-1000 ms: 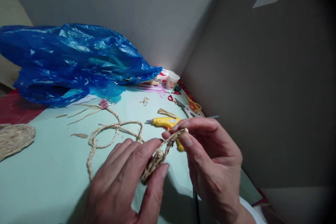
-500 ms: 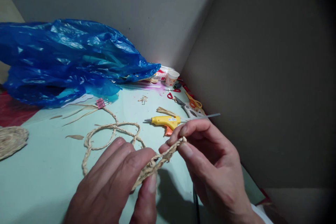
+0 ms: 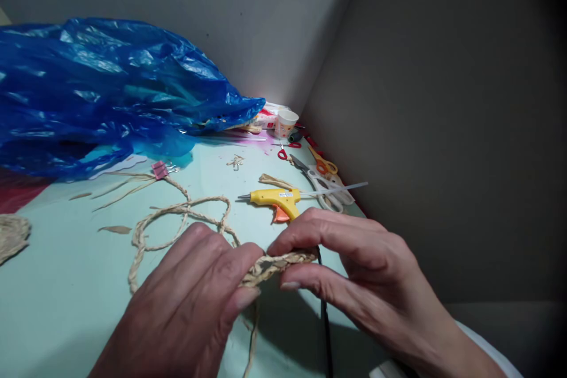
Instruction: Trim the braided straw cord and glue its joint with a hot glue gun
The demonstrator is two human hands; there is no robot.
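Observation:
My left hand [image 3: 190, 301] and my right hand [image 3: 358, 283] both pinch the near end of a tan braided straw cord [image 3: 274, 263] low over a pale green table [image 3: 53, 295]. Left thumb and fingers close on one side of the flat braided piece, right thumb and forefinger on the other. The cord runs on across the table in loose loops [image 3: 177, 215] to a pink binder clip [image 3: 158, 169] with loose straw strands beside it.
A yellow glue gun [image 3: 274, 198] lies just beyond my hands, its black cable [image 3: 325, 319] running toward me. Scissors [image 3: 321, 180], a small cup [image 3: 284, 123] and clutter sit in the corner. A big blue plastic bag [image 3: 101, 94] fills the back left; a coiled straw mat [image 3: 11, 235] is at the left edge.
My hands have dropped lower toward me and the braid end now lies flatter, horizontal between both pinches. The view has shifted, so the table things sit higher and further left.

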